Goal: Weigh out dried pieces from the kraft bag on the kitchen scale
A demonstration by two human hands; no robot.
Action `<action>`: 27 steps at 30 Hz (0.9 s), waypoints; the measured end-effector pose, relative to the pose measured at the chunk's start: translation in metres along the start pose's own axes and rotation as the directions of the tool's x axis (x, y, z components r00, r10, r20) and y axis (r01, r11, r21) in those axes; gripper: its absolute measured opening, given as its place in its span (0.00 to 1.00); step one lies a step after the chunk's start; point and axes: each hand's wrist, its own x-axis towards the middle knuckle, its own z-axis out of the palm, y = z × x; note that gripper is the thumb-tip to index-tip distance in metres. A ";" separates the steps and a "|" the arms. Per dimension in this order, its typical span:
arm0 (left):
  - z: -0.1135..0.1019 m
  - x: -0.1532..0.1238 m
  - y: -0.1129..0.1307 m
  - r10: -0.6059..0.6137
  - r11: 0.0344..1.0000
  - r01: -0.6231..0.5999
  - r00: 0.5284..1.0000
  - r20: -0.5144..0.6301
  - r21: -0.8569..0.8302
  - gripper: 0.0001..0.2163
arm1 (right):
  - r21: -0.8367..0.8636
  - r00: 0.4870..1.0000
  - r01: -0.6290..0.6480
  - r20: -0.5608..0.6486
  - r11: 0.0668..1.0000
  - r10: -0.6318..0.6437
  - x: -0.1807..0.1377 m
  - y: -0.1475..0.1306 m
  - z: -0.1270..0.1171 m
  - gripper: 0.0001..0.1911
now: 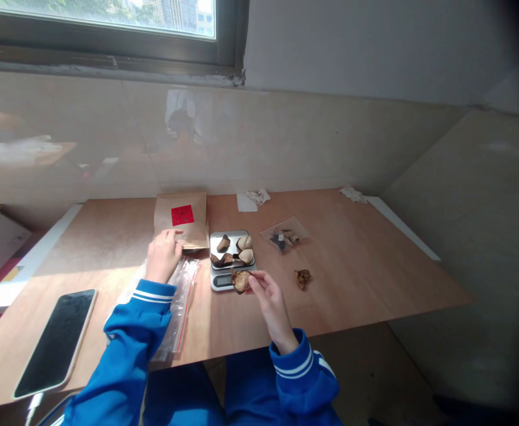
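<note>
My right hand [271,293] pinches a dried brown slice [240,280], perhaps mushroom, just over the front of a small digital kitchen scale [222,281]. Several similar dried pieces [232,251] lie on the scale's steel platform. My left hand [164,255] lies against the lower edge of a kraft paper bag [192,213] with a red label; I cannot tell if it grips the bag. A clear zip bag [180,305] with a red strip lies under my left wrist. To the right sit a small plastic bag of dark pieces [283,234] and a loose dried piece [302,278].
A smartphone [55,343] lies face up at the near left of the wooden table [357,260]. White paper scraps [253,199] and crumpled tissue [352,194] lie along the back edge, against a tiled wall below a window [95,29].
</note>
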 end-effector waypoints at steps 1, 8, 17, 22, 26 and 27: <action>0.001 0.000 0.013 0.046 0.997 -0.048 0.999 -0.021 -0.058 0.15 | -0.005 1.000 0.002 -0.016 1.000 -0.002 0.000 0.000 -0.003 0.19; 0.040 0.005 0.070 0.204 0.961 -0.185 0.976 0.076 -0.207 0.14 | -0.057 0.998 0.035 -0.048 0.998 -0.037 0.003 -0.002 -0.015 0.19; 0.054 0.007 0.070 0.150 0.970 -0.145 0.989 0.015 -0.196 0.11 | -0.352 0.965 0.244 -0.007 0.904 -0.263 0.031 -0.012 -0.019 0.14; 0.035 -0.017 0.059 0.056 0.909 -0.061 0.998 -0.024 -0.412 0.13 | -0.667 0.891 0.397 0.116 0.630 -0.438 0.079 -0.021 0.000 0.09; 0.028 -0.049 0.047 0.020 0.848 -0.018 1.000 -0.002 -0.530 0.12 | -0.846 0.904 0.370 0.233 0.384 -0.359 0.110 -0.017 0.025 0.08; 0.027 -0.056 0.045 0.009 0.830 -0.003 1.000 0.007 -0.558 0.12 | -0.870 0.908 0.372 0.267 0.325 -0.324 0.116 -0.014 0.030 0.08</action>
